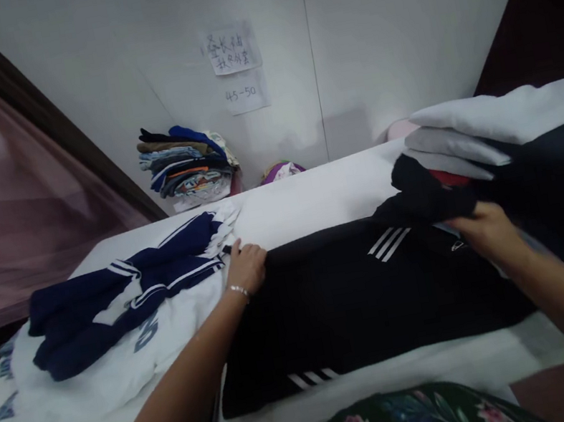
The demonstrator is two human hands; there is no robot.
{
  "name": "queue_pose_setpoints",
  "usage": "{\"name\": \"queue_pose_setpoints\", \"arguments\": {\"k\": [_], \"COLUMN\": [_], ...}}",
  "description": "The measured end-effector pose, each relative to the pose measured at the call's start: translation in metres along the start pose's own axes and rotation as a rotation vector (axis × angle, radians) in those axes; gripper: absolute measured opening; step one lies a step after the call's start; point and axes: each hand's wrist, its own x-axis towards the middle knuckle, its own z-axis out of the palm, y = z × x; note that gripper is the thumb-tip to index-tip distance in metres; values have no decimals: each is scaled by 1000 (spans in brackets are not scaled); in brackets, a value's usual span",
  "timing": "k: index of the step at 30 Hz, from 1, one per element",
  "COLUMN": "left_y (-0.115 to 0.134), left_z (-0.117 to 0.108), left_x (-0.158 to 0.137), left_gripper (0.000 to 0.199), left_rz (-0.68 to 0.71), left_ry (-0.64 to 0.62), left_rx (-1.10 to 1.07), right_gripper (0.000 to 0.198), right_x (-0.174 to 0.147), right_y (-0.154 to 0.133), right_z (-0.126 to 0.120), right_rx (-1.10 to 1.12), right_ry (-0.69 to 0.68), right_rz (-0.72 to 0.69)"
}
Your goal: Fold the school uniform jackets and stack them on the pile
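A black garment with white stripes [342, 302] lies spread across the white table in front of me. At its upper left corner, my left hand [248, 266] is closed with the fabric edge pinched in its fingers. On the other side, my right hand [490, 232] grips a bunched black part that looks like a sleeve, raised a little over the garment's upper right. A small white logo shows on the black fabric just left of that hand. My right fingertips are partly hidden by the cloth.
To the left lie a navy and white garment [112, 299] and white shirts [108, 372]. Stacked clothes [462, 117], white, grey and dark, are at the right. Another folded pile [189, 162] stands beyond the far edge of the table [307, 203]. Handwritten papers [234, 48] hang on the wall.
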Motion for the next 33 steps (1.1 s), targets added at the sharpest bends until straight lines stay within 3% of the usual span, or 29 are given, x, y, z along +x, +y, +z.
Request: {"name": "queue_pose_setpoints", "arguments": {"k": [2,6,11,16,20,23,25,30,33], "left_y": [18,42,43,39,42,44,44,45,47], "left_z": [3,17,22,24,27,28,30,30,28], "left_x": [-28,-58,-60,-63,-66,-65,-64,-67,-69], "left_gripper": [26,30,30,30,33,36,38,39,39], "left_rz": [16,-66,-158,-188,-196,-206,-207,-221,-235], "left_ry": [-77,-252,-258,-220,-196,-201,-205,-204,-208], "left_rx": [-33,-93,-116,-148,-129,-86,-67,-66,-84], "right_gripper": [12,18,27,33,34,35,31,32,33], "right_x": [-39,-90,-104,-112,-112,-107,-104,-115,-128], "right_y": [22,50,38,23,27,27,22,12,21], "right_z": [-12,-17,-12,-12,-9,-4,-3,-18,-34], "right_rx": [-79,-105,-47,251,464,490,424,83,-8], "right_ry": [27,-153,-285,-452,-295,-264,-209,48,17], "right_rz": [62,112,76,306,453,542,496,172,209]}}
